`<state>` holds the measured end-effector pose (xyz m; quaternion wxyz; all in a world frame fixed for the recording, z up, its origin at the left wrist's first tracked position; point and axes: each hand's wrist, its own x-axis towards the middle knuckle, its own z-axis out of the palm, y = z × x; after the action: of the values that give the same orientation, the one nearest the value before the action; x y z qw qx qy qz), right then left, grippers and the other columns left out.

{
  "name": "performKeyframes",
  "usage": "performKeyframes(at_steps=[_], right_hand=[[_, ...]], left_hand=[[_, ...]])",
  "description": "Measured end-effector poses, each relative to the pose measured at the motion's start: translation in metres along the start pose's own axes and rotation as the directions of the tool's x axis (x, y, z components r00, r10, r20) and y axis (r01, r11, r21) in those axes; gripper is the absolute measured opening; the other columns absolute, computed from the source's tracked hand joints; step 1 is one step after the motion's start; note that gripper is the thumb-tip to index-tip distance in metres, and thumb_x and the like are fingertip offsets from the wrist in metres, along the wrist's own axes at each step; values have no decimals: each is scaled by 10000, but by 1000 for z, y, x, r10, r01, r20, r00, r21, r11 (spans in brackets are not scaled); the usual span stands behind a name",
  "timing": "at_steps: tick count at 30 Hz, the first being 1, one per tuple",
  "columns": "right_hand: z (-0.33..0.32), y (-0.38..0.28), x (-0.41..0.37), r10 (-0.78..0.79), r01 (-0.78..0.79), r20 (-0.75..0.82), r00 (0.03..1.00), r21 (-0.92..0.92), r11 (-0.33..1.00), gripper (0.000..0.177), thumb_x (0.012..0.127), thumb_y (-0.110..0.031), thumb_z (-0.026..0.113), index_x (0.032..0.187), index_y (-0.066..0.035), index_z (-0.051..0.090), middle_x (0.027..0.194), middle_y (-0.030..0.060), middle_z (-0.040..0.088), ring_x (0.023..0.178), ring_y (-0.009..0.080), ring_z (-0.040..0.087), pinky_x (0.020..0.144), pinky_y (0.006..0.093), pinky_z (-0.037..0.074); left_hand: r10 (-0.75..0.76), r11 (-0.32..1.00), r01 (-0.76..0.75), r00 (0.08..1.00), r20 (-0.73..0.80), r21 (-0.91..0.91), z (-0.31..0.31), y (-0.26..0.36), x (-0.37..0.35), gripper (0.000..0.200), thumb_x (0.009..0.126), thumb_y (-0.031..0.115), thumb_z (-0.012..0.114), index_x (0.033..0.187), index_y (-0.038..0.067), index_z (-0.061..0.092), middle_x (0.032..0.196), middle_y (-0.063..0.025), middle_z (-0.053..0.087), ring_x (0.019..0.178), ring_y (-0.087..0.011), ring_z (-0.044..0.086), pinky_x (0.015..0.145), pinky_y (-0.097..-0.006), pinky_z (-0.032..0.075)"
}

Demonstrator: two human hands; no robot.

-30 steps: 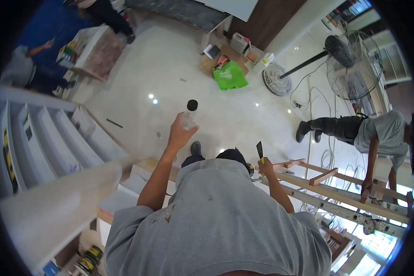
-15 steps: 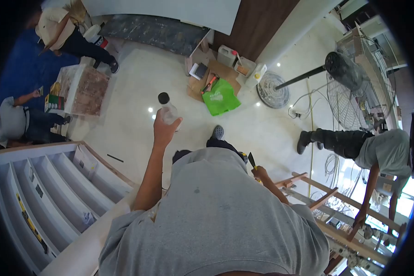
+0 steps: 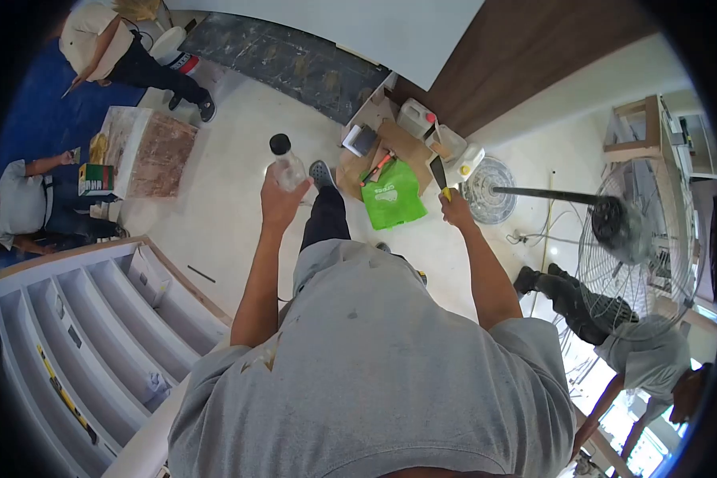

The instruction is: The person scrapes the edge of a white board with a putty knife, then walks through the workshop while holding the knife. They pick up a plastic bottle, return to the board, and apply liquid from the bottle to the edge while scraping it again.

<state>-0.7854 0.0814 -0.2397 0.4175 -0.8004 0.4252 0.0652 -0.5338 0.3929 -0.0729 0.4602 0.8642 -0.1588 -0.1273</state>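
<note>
My left hand [image 3: 280, 204] is raised in front of me and grips a clear plastic bottle [image 3: 287, 170] with a black cap, held upright. My right hand [image 3: 456, 212] is also raised and holds a putty knife [image 3: 438, 172] with a dark blade and a yellow handle, blade pointing away from me. Below both hands lies the glossy white floor [image 3: 239, 159]. One of my feet [image 3: 321, 173] is stepping forward between the hands.
A green bag [image 3: 393, 197], jugs and tools lie on cardboard [image 3: 358, 163] ahead by the wall. A standing fan [image 3: 621, 239] is at right, a person bending beside it [image 3: 637, 358]. White shelving [image 3: 80, 311] lies at left. Two people work by a low block [image 3: 155, 151].
I have walked and turned toward the wall. My right hand with the putty knife has risen from my side to chest height; the bottle stays held up in my left.
</note>
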Motion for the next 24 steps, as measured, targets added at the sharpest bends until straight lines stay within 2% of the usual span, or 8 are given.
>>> performKeyframes(at_steps=[2, 3, 4, 7, 9, 10, 14, 24], right_hand=[[7, 4, 33, -102, 88, -79, 992, -162, 983, 339, 851, -339, 515, 973, -24, 475, 646, 156, 582, 518, 306, 585, 516, 401, 476], [9, 8, 39, -239, 185, -149, 959, -305, 934, 380, 846, -386, 502, 975, -29, 488, 743, 208, 598, 693, 404, 587, 623, 467, 467], [-1, -12, 35, -21, 1, -83, 996, -239, 971, 392, 843, -408, 494, 980, -41, 493, 850, 241, 592, 837, 446, 547, 705, 510, 438], [5, 13, 30, -77, 13, -208, 975, -292, 956, 324, 828, -351, 531, 967, -59, 525, 806, 219, 606, 793, 407, 581, 686, 465, 463], [-21, -25, 3, 231, -238, -61, 971, -162, 958, 302, 828, -311, 540, 995, -60, 516, 802, 216, 611, 772, 395, 592, 679, 454, 463], [-28, -35, -8, 89, -132, -165, 982, -275, 952, 299, 833, -312, 543, 998, -65, 516, 799, 234, 605, 752, 415, 587, 646, 462, 464], [-76, -118, -7, 144, -214, -325, 935, -192, 958, 347, 845, -317, 531, 1018, -20, 490, 801, 266, 590, 787, 436, 569, 668, 495, 446], [-257, -305, 117, -445, 235, -466, 765, -442, 866, 279, 845, -297, 540, 998, -66, 572, 767, 193, 601, 756, 396, 561, 648, 432, 447]], left_hand=[[46, 999, -46, 999, -10, 11, 4, 2, 42, 562, 652, 230, 752, 1088, -4, 487, 1003, -162, 575, 934, -255, 561, 823, -340, 436], [90, 996, -90, 996, -8, 27, 7, -1, 64, 560, 650, 217, 751, 1088, -7, 485, 1004, -164, 575, 937, -262, 561, 826, -344, 435], [150, 988, -150, 989, -1, 41, 8, -5, 84, 558, 647, 203, 751, 1088, -10, 482, 1006, -166, 574, 940, -269, 561, 828, -349, 434], [133, 987, -119, 983, 125, -111, 10, 12, 164, 550, 649, 153, 740, 1101, -12, 474, 1032, -173, 565, 965, -297, 550, 847, -357, 423], [210, 972, -187, 963, 169, -139, 13, 10, 198, 545, 651, 130, 731, 1109, -10, 470, 1041, -176, 559, 980, -305, 543, 854, -358, 418], [249, 963, -220, 946, 207, -154, 13, 13, 212, 547, 651, 130, 729, 1112, -8, 470, 1046, -175, 557, 985, -305, 540, 857, -356, 415], [367, 929, -331, 882, 294, -168, 14, 62, 278, 546, 652, 130, 724, 1119, -1, 474, 1064, -167, 543, 1009, -309, 521, 873, -360, 400], [428, 894, -361, 864, 264, -266, 76, 104, 328, 540, 654, 131, 716, 1122, 3, 479, 1084, -169, 524, 1025, -327, 497, 887, -380, 395]])
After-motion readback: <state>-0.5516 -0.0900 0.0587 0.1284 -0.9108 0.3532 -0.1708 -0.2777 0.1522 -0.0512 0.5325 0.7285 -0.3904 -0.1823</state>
